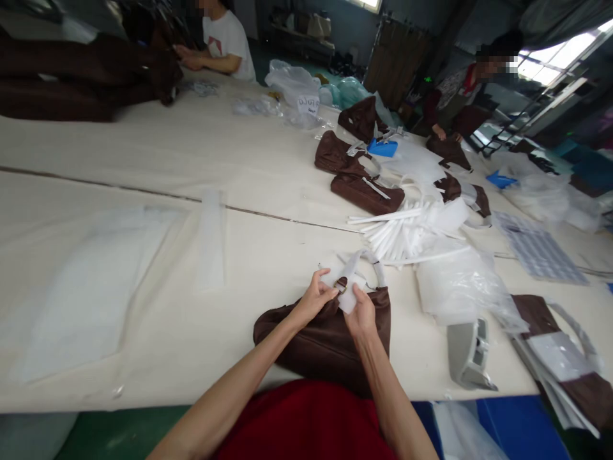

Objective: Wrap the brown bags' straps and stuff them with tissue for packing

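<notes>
A dark brown bag lies on the table at the front edge, close to my body. Its handle is wrapped in white material and arches up behind it. My left hand pinches at the brown strap end with a metal ring. Between my hands, a piece of white foam sheet sits by the ring. My right hand grips the lower right edge of that sheet, thumb up, over the bag.
White strips, a clear plastic pile and a grey tape dispenser lie to the right. More brown bags are farther back. Translucent sheets cover the left. Two people work across the table.
</notes>
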The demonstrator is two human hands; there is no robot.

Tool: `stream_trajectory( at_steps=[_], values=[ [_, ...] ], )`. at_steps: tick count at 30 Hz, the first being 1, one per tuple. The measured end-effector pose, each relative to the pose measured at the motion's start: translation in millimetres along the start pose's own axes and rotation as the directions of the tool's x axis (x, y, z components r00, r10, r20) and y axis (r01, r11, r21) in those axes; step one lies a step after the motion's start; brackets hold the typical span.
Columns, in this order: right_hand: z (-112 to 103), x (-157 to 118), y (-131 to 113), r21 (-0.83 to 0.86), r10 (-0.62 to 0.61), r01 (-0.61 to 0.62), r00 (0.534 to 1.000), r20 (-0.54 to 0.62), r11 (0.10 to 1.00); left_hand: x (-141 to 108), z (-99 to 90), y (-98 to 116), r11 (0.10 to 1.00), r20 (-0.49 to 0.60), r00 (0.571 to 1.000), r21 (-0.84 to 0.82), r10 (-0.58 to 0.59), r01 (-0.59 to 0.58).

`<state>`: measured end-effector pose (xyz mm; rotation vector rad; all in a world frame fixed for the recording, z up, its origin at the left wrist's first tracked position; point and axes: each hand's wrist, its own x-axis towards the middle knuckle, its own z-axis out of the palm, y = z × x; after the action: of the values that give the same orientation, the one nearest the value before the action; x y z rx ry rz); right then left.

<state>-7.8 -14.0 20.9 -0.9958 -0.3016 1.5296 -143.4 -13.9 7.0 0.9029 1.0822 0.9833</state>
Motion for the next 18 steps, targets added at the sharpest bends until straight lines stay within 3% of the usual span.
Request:
stream_trajectory(
  at_steps=[4,9,14,18],
  values=[
    [2.7,-5.8,3.1,-0.096,-0.031,0.030,1.000,-0.005,0.995,4.8,3.9,-6.1,0.999,-0.063,0.997,-0.005,-0.043,0.043],
    [4.5,0.4,5.7,-0.255,-0.126,0.099,0.987,-0.095,0.962,14.3,1.5,-5.2,0.991,-0.127,0.988,0.082,-0.093,0.104],
    [2.0,4.2,4.1,-0.286,-0.142,0.105,0.984,-0.112,0.952,35.9,-21.8,21.8,0.994,0.030,0.999,0.103,-0.032,0.029],
    [6.5,2.3,-0.5,-0.223,-0.103,0.082,0.991,-0.081,0.971,57.0,-30.3,37.2,0.990,0.212,0.967,0.061,-0.140,0.130]
  ],
)
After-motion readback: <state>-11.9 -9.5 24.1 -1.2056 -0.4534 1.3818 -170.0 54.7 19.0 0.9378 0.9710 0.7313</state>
